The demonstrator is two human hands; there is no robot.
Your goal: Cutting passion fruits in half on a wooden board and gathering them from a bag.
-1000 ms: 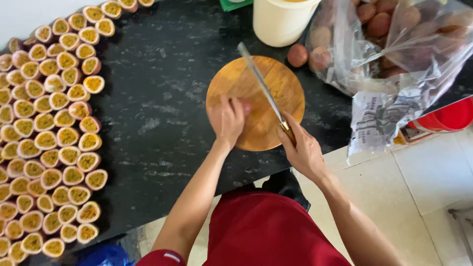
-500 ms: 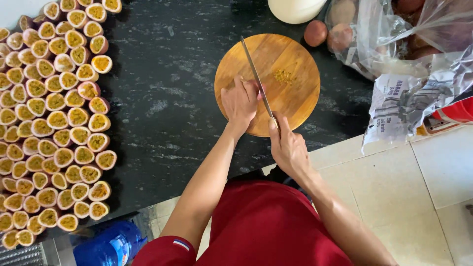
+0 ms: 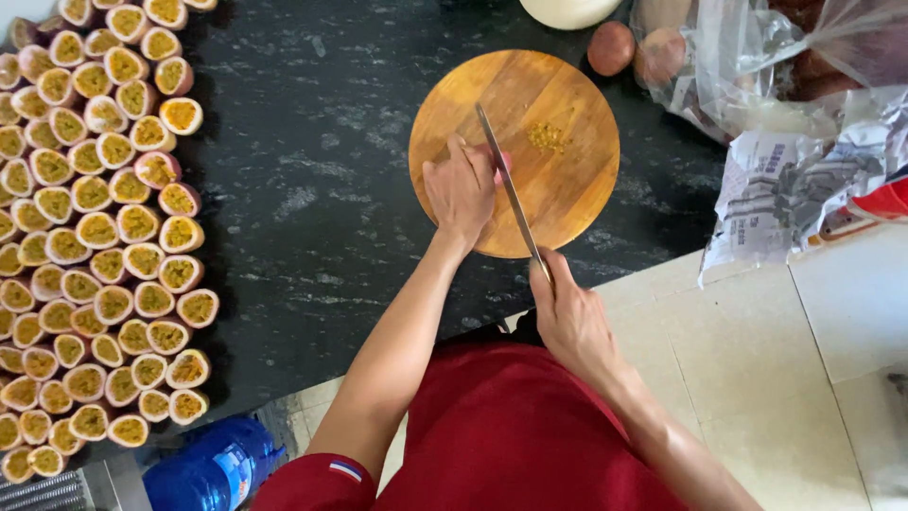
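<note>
1. A knife point(image 3: 506, 185) is gripped at its handle by the right hand point(image 3: 570, 317), the blade laid across a round board point(image 3: 567, 189).
2. A fruit point(image 3: 499, 163), mostly hidden, is pinned on the board under the curled left hand point(image 3: 461, 192), with the blade set against it.
3. A few seeds point(image 3: 547, 137) are seen on the board just right of the blade.
4. The board is set on a dark desk point(image 3: 312, 189).
5. Rows of halved fruit point(image 3: 95, 227) are laid out at the left, well apart from the board.
6. A bag point(image 3: 757, 66) of whole fruit is seen at the upper right.
</note>
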